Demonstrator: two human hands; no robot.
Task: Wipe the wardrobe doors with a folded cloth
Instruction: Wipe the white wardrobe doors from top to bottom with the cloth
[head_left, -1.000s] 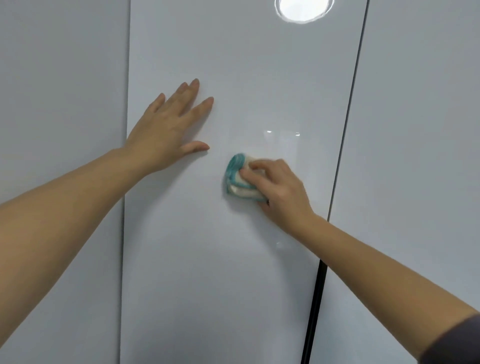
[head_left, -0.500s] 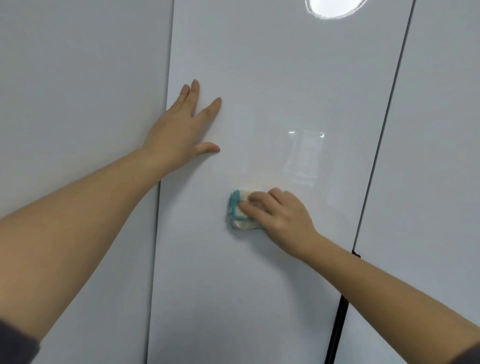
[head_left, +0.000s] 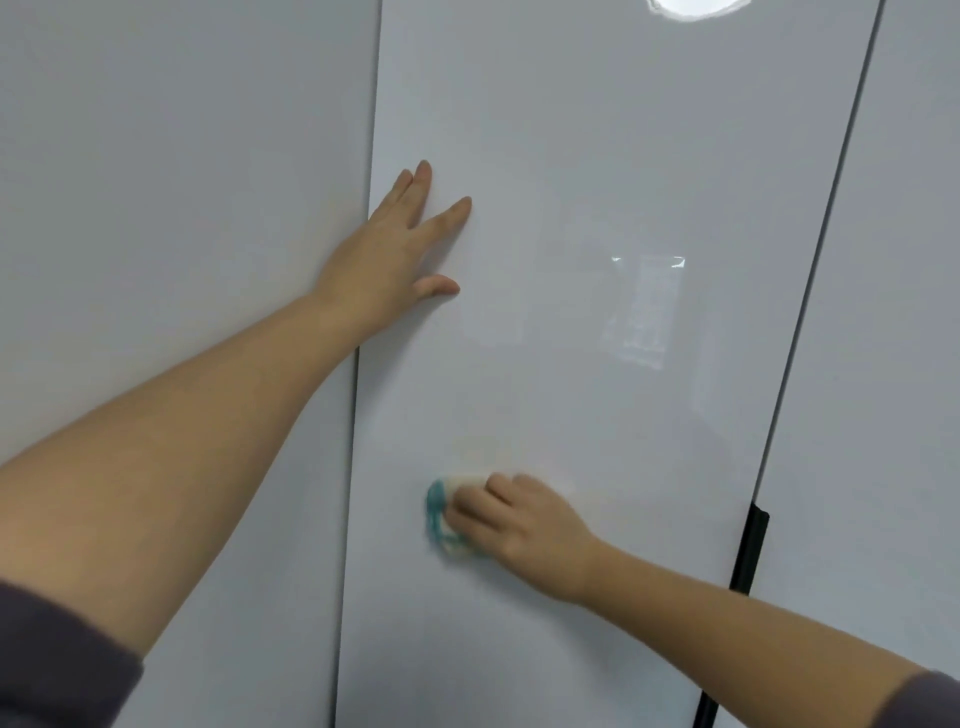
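I see the folded white cloth with teal edging (head_left: 441, 514) under my right hand (head_left: 524, 530), poking out at nine o'clock. Those fingers press it against the glossy white wardrobe door (head_left: 571, 156). My left hand (head_left: 395, 249) lies spread flat at eleven o'clock.

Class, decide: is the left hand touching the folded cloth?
Apart. The head view shows the left hand flat high on the door, bare panel separating it from the cloth.

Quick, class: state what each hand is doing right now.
Left hand: open, flat on the middle wardrobe door, holding nothing.
Right hand: closed on the folded cloth, pressing it to that door.
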